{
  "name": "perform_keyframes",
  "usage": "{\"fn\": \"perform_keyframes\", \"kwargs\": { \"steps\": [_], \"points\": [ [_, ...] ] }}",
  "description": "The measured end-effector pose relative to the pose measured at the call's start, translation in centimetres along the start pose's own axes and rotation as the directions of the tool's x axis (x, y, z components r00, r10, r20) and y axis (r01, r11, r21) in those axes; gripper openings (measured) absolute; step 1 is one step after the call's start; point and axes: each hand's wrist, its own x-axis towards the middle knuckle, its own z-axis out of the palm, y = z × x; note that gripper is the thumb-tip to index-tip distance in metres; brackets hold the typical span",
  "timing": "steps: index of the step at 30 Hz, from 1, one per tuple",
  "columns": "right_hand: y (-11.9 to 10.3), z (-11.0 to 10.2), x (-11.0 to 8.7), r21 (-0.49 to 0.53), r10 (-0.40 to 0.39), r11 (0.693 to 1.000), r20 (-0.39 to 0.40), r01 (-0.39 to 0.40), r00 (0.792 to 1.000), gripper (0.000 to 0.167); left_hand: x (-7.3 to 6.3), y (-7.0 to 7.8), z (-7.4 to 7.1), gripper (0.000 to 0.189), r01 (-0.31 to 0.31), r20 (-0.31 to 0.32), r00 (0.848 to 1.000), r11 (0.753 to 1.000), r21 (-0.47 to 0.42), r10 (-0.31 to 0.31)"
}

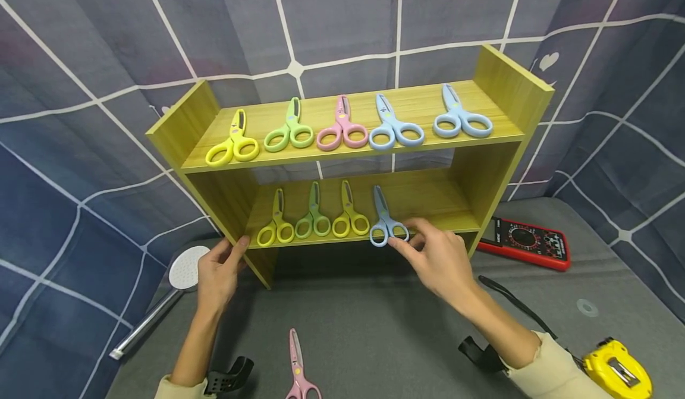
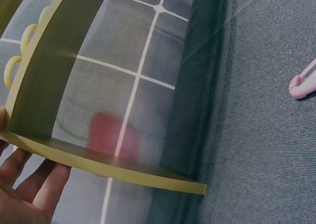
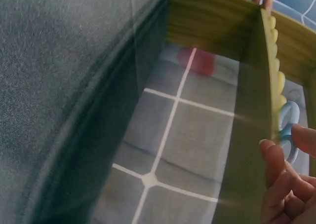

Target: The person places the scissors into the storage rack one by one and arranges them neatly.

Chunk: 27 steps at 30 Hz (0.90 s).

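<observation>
A wooden two-tier shelf (image 1: 353, 161) stands on the grey cloth. My left hand (image 1: 218, 273) grips the lower part of its left side panel, fingers outside and thumb at the front edge; the left wrist view shows those fingers (image 2: 54, 184) behind the panel. On the lower tier, my right hand (image 1: 436, 259) pinches the handles of blue scissors (image 1: 382, 211) at the front edge. To their left lie yellow scissors (image 1: 349, 211), green scissors (image 1: 314, 211) and another yellow pair (image 1: 277, 220). Several more scissors line the upper tier, including a pink pair (image 1: 342, 122).
Pink scissors (image 1: 298, 366) lie on the cloth in front. A shower head (image 1: 184, 268) is at the left. At the right are a red multimeter (image 1: 527, 241), a yellow tape measure (image 1: 618, 370) and a small clear ring (image 1: 587, 308). A tiled-pattern curtain (image 1: 342, 30) hangs behind.
</observation>
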Motion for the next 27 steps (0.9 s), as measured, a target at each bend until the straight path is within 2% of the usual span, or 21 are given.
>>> {"fn": "perform_keyframes", "kwargs": {
  "steps": [7, 11, 16, 19, 21, 24, 26, 27],
  "points": [
    [0.5, 0.5, 0.8, -0.020, 0.060, 0.998, -0.001, -0.060, 0.998, 0.038, 0.1, -0.2, 0.0, 0.030, -0.010, 0.011, 1.000, 1.000, -0.004, 0.010],
    [0.3, 1.0, 0.2, 0.004, 0.061, 0.998, -0.015, -0.061, 0.998, 0.043, 0.1, -0.1, -0.1, 0.031, -0.003, 0.017, 1.000, 1.000, -0.016, 0.003],
    [-0.6, 2.9, -2.3, 0.122, -0.039, 0.991, -0.147, 0.057, 0.988, 0.049, 0.2, 0.0, -0.2, 0.031, -0.001, 0.014, 1.000, 1.000, -0.018, 0.002],
    [-1.8, 4.6, -4.1, 0.206, -0.126, 0.966, -0.161, 0.158, 0.979, 0.046, 0.2, -0.1, -0.2, 0.032, -0.001, 0.012, 1.000, 1.000, -0.013, 0.001],
    [-2.8, 5.8, -5.5, 0.228, -0.191, 0.950, -0.109, 0.212, 0.976, 0.042, 0.2, -0.1, -0.2, 0.031, 0.002, 0.011, 1.000, 1.000, -0.013, -0.002],
    [-4.2, 7.5, -7.5, 0.210, -0.273, 0.944, 0.067, 0.254, 0.960, 0.038, 0.2, -0.1, -0.2, 0.031, 0.002, 0.008, 1.000, 1.000, -0.014, -0.002],
    [-4.8, 8.4, -8.7, 0.194, -0.310, 0.943, 0.212, 0.271, 0.927, 0.040, 0.1, -0.1, -0.1, 0.031, -0.001, 0.010, 1.000, 1.000, -0.020, 0.001],
    [-5.0, 8.8, -9.2, 0.192, -0.328, 0.940, 0.284, 0.282, 0.901, 0.042, 0.1, -0.1, -0.1, 0.031, -0.001, 0.012, 1.000, 1.000, -0.020, 0.001]
  ]
}}
